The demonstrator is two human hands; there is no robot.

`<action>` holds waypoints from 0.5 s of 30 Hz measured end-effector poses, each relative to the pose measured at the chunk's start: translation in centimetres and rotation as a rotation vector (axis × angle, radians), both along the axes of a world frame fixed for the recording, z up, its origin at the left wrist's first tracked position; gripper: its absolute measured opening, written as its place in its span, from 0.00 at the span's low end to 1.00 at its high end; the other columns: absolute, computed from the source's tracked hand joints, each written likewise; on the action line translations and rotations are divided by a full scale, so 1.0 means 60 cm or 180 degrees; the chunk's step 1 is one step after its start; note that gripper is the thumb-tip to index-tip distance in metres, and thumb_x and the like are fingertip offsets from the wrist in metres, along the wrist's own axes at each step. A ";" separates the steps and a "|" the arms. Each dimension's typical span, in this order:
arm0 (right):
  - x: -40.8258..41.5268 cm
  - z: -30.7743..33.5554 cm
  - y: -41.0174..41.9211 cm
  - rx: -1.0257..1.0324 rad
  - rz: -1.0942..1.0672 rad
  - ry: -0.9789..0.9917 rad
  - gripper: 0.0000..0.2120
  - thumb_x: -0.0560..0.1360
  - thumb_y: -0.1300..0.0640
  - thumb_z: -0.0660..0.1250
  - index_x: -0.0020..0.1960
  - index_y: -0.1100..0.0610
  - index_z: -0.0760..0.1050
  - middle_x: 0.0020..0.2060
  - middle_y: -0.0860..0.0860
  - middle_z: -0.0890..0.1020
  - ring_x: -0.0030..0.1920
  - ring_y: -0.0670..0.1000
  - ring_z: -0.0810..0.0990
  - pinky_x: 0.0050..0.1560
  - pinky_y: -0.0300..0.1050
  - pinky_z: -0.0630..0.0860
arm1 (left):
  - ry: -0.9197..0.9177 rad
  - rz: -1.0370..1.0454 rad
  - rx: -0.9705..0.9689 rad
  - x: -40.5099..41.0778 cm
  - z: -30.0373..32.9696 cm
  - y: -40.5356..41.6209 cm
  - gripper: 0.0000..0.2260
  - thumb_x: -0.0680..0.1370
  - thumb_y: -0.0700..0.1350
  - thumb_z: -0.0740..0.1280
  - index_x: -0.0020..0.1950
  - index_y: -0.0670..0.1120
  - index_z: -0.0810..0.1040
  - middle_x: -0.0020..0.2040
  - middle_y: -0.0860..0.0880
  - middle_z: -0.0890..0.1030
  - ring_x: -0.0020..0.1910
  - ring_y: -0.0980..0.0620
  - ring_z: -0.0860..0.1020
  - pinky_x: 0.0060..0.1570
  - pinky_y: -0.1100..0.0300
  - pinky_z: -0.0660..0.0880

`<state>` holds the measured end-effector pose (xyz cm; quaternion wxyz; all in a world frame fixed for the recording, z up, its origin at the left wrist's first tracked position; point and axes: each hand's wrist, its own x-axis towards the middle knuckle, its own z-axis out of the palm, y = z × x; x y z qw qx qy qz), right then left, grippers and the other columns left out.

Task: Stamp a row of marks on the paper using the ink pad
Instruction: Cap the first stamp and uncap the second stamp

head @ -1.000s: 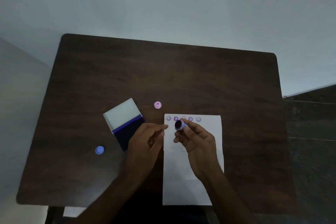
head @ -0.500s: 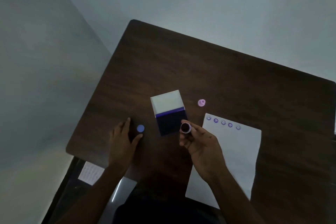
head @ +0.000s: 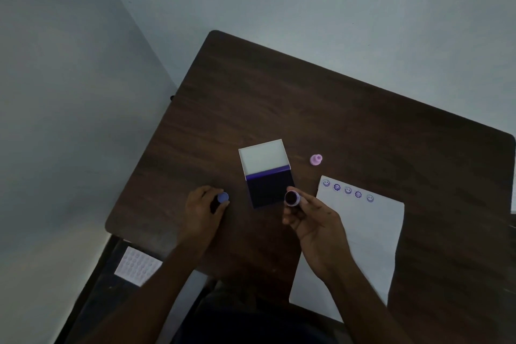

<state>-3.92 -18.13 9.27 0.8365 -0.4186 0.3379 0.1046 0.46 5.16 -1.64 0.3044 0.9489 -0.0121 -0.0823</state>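
Now I see left hand (head: 202,211), off paper (head: 363,232) a second ago, pinching blue cap (head: 223,197). Right hand (head: 312,220) pinches stamp (head: 292,198) face-up beside ink pad (head: 269,188); five marks done, capping likely next.

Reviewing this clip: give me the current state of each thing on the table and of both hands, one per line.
Ink pad: lid open, dark pad exposed.
Stamp: pinched in the right hand, inked face up, off the paper.
Blue cap: pinched by the left hand.
Pink piece: lying loose, untouched.
Paper: flat, five smiley marks along its top.
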 end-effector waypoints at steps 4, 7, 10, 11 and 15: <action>-0.003 0.000 0.002 0.0004 0.0037 -0.0015 0.17 0.71 0.58 0.65 0.57 0.63 0.79 0.45 0.61 0.82 0.40 0.55 0.80 0.43 0.47 0.80 | 0.0339 0.0279 -0.0321 -0.001 0.018 -0.005 0.13 0.74 0.54 0.70 0.55 0.51 0.78 0.49 0.53 0.80 0.47 0.58 0.77 0.51 0.62 0.72; -0.006 -0.003 0.004 -0.0010 0.0045 0.0008 0.14 0.74 0.61 0.63 0.57 0.63 0.79 0.44 0.61 0.82 0.39 0.55 0.80 0.43 0.46 0.80 | 0.0527 0.0704 -0.0988 -0.006 0.043 -0.015 0.10 0.71 0.55 0.73 0.49 0.58 0.75 0.42 0.57 0.82 0.41 0.59 0.81 0.43 0.61 0.78; -0.007 -0.007 0.004 0.0019 0.0020 0.0029 0.12 0.76 0.63 0.61 0.57 0.64 0.78 0.44 0.61 0.82 0.39 0.55 0.80 0.42 0.46 0.80 | 0.0644 0.0948 -0.1766 -0.009 0.071 -0.034 0.11 0.72 0.49 0.73 0.51 0.56 0.76 0.40 0.51 0.84 0.36 0.54 0.84 0.37 0.58 0.81; -0.007 -0.008 0.005 0.0024 0.0012 0.0019 0.12 0.77 0.63 0.61 0.57 0.64 0.78 0.44 0.61 0.82 0.39 0.55 0.80 0.42 0.46 0.80 | 0.0726 0.0987 -0.1974 -0.009 0.078 -0.042 0.12 0.73 0.46 0.73 0.54 0.56 0.77 0.41 0.51 0.84 0.36 0.53 0.84 0.36 0.60 0.81; -0.008 -0.010 0.010 -0.0043 0.0040 -0.0011 0.12 0.77 0.63 0.61 0.55 0.62 0.80 0.44 0.61 0.83 0.38 0.55 0.81 0.42 0.46 0.80 | 0.1297 0.1296 -0.2757 -0.013 0.106 -0.070 0.11 0.75 0.39 0.69 0.56 0.50 0.82 0.46 0.45 0.85 0.42 0.50 0.84 0.39 0.63 0.80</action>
